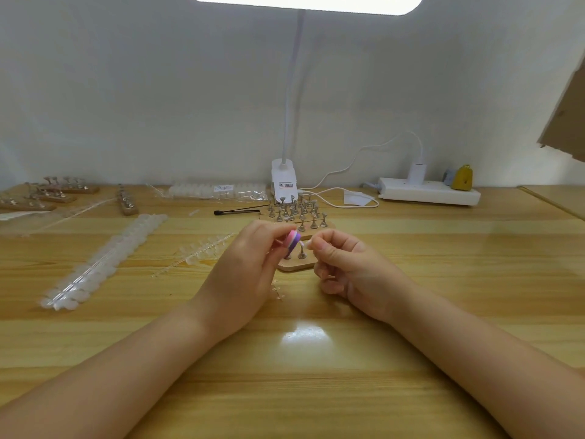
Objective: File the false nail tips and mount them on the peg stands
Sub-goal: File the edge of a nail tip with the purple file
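My left hand (243, 264) grips a small pink and purple file block (292, 239) at the middle of the wooden table. Just to its right, my right hand (345, 264) pinches a clear false nail tip (308, 244) between thumb and forefinger, close to the block. Under both hands lies a wooden peg stand (294, 264) with metal pegs. Behind it stand more peg stands (297, 213) with several bare metal pegs. Strips of clear nail tips (104, 261) lie to the left, and a shorter strip (202, 248) sits beside my left hand.
A clamp lamp (283, 182) stands at the back centre, its cable running to a white power strip (430, 190). A black brush (237, 211) lies behind the stands. Further peg stands (53, 191) and a bag of tips (218, 190) sit at the back left.
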A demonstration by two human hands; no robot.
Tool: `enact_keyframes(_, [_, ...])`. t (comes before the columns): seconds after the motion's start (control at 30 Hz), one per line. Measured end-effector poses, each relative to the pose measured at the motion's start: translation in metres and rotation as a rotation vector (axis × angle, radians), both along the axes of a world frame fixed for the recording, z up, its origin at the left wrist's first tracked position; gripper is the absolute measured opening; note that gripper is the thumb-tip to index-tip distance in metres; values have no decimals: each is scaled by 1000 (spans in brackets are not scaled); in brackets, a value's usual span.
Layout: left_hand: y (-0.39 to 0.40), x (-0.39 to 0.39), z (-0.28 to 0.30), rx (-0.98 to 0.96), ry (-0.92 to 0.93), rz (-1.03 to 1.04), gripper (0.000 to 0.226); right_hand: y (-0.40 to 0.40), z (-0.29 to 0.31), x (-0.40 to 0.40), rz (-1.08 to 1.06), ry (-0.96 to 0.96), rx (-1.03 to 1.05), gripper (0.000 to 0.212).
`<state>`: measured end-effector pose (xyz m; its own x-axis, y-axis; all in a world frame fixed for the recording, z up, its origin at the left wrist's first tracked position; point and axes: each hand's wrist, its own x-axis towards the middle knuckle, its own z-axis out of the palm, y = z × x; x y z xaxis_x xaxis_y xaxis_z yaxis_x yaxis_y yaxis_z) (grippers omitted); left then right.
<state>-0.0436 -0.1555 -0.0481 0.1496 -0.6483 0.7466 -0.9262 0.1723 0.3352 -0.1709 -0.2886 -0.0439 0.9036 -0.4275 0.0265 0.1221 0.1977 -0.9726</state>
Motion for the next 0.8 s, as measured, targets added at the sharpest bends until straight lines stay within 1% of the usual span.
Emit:
enact_keyframes(0.07, [-1,-2,2,-32,-24,-35,26,0,0,0,2,3,-13,9])
enact_keyframes(0.13, [-2,-4,0,14,-12,-61,26,0,-1,0,-1,3,-4,8])
enact_keyframes(0.2, [-1,-2,-2,59,2,-23,25,0,0,0,-7,2,19,10])
enact_keyframes(0.23, [-1,-1,-1,47,-8,0,24,0,0,0,-5,2,19,11])
enact_keyframes(0.3, [0,0,1,-40,-41,13,23,0,1,-1,3,10,-9,13])
enact_keyframes(0.37, [-1,-2,3,-77,-56,-33,26,1,0,-1,1,13,-30,12])
enact_keyframes(0.43, [-2,-4,0,-1,-29,-47,26,1,1,-1,-2,8,-19,10])
enact_keyframes(0.5, [-2,-1,-3,58,-7,2,26,2,2,-1,0,7,2,11])
enact_keyframes(0.57, [-1,1,-2,6,-27,20,24,3,3,-1,3,9,-12,14])
enact_keyframes(0.63, [-2,0,1,-90,-54,-9,25,3,2,-1,-4,12,-26,14])
enact_keyframes(0.67, [-3,-2,1,-96,-61,-39,26,3,2,-1,-9,13,-20,13])
enact_keyframes(0.73, [-3,-3,-1,-31,-40,-71,26,2,2,-1,-17,12,12,10])
enact_keyframes(0.8, [-2,-2,-2,16,-7,-47,26,1,2,-1,-18,14,38,10])
